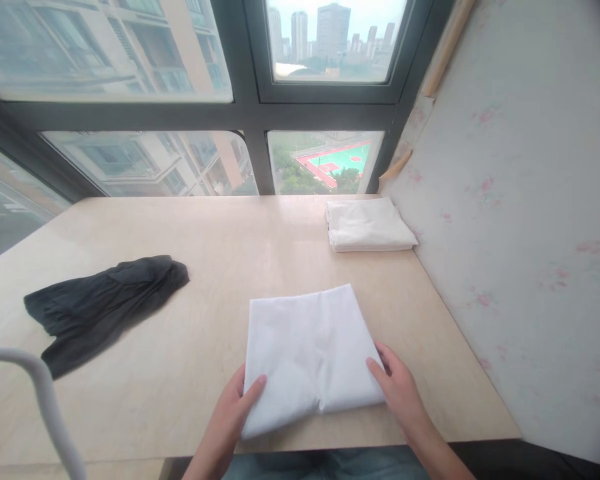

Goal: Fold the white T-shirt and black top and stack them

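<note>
A folded white cloth [300,347] is held near the front edge of the wooden tabletop, its middle creased at the near side. My left hand [237,403] grips its left edge, thumb on top and the other fingers mostly hidden beneath. On the right edge, my right hand [396,380] holds it the same way, thumb over the top and fingers tucked at the side and under. Whether the cloth touches the table under its whole area I cannot tell.
Another folded white cloth [370,225] lies at the back right, by the papered wall [520,220]. Dark crumpled trousers or a similar garment [110,300] lie at the left. A curved white tube [45,393] rises at the lower left. Windows [263,117] stand behind the tabletop [205,360].
</note>
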Demonstrator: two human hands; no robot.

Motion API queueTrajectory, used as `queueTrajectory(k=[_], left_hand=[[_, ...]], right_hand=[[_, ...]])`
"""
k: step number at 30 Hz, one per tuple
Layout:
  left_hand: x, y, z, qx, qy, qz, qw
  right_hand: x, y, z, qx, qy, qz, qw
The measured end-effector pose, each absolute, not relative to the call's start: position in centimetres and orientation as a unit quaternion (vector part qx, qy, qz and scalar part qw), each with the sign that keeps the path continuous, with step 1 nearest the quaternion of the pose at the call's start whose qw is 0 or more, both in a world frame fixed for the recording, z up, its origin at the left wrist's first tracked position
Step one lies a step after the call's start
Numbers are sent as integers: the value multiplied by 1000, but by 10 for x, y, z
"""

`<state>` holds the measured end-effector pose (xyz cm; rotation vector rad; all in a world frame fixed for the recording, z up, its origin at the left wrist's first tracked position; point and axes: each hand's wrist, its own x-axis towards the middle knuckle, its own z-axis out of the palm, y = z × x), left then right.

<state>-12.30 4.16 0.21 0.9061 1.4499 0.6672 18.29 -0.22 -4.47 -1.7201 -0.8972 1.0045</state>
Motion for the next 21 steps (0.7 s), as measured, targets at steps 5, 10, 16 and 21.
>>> queueTrajectory(k=[5, 10, 16, 21], left_hand=[[-115, 38, 17, 320, 600, 332, 654], [-90, 56, 62, 315, 558, 355, 681], [-33, 139, 94, 386, 470, 423, 672], [21, 248, 128, 460, 342, 508, 643]], right_hand=[[184, 1, -3, -649, -292, 487, 506], [212, 21, 56, -582, -228, 572, 532], [264, 99, 91, -557, -300, 524, 570], [329, 192, 135, -529, -378, 439, 619]])
